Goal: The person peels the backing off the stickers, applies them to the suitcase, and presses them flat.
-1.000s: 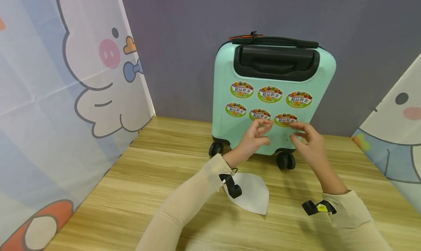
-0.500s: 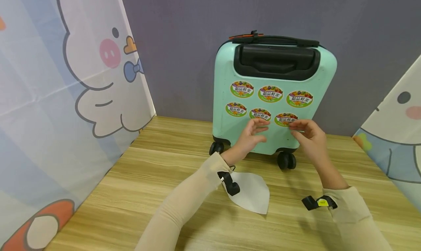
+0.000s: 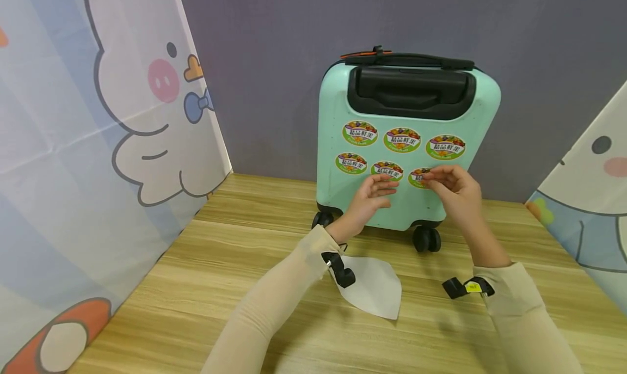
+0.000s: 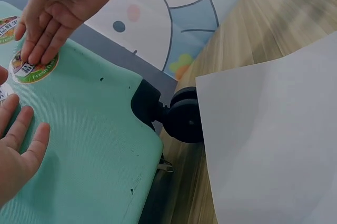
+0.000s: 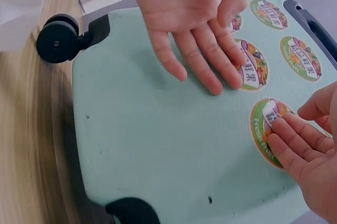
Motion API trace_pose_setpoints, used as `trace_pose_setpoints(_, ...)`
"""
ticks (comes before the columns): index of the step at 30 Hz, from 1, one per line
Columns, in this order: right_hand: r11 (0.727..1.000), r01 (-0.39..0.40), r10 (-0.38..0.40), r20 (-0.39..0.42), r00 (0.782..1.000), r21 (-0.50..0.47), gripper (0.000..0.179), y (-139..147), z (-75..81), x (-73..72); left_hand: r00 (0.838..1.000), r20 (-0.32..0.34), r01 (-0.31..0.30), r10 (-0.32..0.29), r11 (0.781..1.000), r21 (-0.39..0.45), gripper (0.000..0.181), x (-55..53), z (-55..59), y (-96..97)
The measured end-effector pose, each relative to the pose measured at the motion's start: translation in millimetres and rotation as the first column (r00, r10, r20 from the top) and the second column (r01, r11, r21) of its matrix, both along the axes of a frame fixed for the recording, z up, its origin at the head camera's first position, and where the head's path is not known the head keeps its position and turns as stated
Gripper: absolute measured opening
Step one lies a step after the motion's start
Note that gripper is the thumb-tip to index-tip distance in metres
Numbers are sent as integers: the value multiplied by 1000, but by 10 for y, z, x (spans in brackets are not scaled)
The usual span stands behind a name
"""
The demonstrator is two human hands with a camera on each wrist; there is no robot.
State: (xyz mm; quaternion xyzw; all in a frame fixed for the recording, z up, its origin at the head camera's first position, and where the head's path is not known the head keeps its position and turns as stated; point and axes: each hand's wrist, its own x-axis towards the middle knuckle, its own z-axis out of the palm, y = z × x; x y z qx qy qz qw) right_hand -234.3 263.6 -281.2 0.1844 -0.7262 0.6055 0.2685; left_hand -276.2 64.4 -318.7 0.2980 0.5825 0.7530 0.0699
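Observation:
A mint-green suitcase (image 3: 392,200) stands upright, bearing two rows of oval fruit stickers with several in all. My right hand (image 3: 458,191) rests its fingertips on the lower right sticker (image 5: 263,124), covering part of it; the fingers look nearly straight in the right wrist view. My left hand (image 3: 364,205) is at the lower middle sticker (image 3: 387,170), fingers extended and spread, fingertips overlapping its lower edge. Neither hand grips anything. In the left wrist view the right hand's fingers (image 4: 45,42) lie flat over the sticker.
A sheet of white paper (image 3: 377,292) lies on the wood-grain table (image 3: 196,287) in front of the suitcase, partly under the left forearm. Black wheels (image 3: 426,239) carry the suitcase. A grey wall (image 3: 264,91) rises behind, with cartoon-printed cloth (image 3: 59,172) at both sides.
My right hand has moved slightly left and up, its fingertips now over the lower right sticker. The left hand has shifted a little left and down.

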Motion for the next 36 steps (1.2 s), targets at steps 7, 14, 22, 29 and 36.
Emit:
trace_pose_setpoints(7,999,-37,37,-4,999,16,10,-121,44,-53,1000,5,7,-7,1000,9,53,-16,-6,-6)
trace_pose_setpoints(14,990,-4,-3,53,999,139,16,-191,51,-73,1000,-2,12,-12,1000,8,53,-19,-4,-33)
trace_pose_setpoints(22,980,-56,41,83,996,189,16,-178,-18,-78,1000,5,24,-24,1000,-4,52,-22,-2,-58)
trace_pose_setpoints(29,973,-89,55,160,986,215,17,-87,-91,-38,999,-5,38,-38,999,-11,52,-23,-1,-106)
trace_pose_setpoints(36,974,-101,60,205,977,200,14,92,-145,12,999,26,37,-37,999,-26,55,-16,-29,-188)
